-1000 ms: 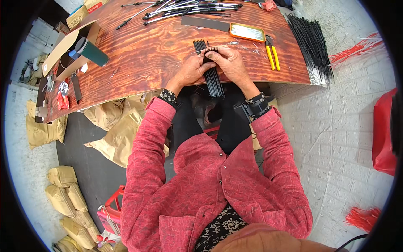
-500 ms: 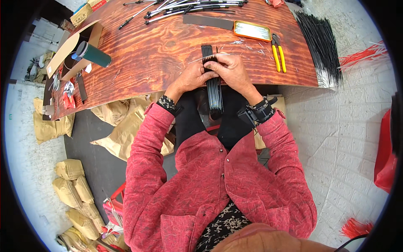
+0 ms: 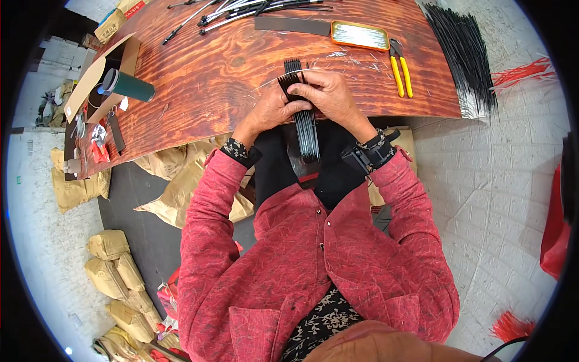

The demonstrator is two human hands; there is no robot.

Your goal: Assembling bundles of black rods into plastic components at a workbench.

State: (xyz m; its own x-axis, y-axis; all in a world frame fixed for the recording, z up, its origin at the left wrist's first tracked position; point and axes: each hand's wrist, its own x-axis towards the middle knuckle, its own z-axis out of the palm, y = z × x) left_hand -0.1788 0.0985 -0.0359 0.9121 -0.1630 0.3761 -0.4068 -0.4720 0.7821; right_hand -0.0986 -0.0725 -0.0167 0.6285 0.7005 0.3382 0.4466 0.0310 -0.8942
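Observation:
A bundle of thin black rods (image 3: 307, 136) lies side by side across the table's front edge, its near end over my lap. My left hand (image 3: 269, 111) is closed round the bundle from the left, thumb across the rods. Some rod ends fan out above that hand. From the right, my right hand (image 3: 332, 99) pinches at the rods, its thumb and fingers meeting near the top of the bundle. A thin pale wire (image 3: 272, 82) curves across the rods at the fingers. Whether the right fingers grip the wire or the rods is hidden.
The wooden table (image 3: 199, 78) bears yellow-handled pliers (image 3: 401, 75), a tin (image 3: 360, 36) of thin pale pieces, a dark flat strip (image 3: 292, 24), a green cup (image 3: 132, 85), a cardboard box (image 3: 90, 81) and metal rods (image 3: 241, 15). Black rods (image 3: 461, 54) hang past the right edge.
The rod ends above my left hand are spread further to the left. The whole view has shifted slightly; both hands stay at the bundle.

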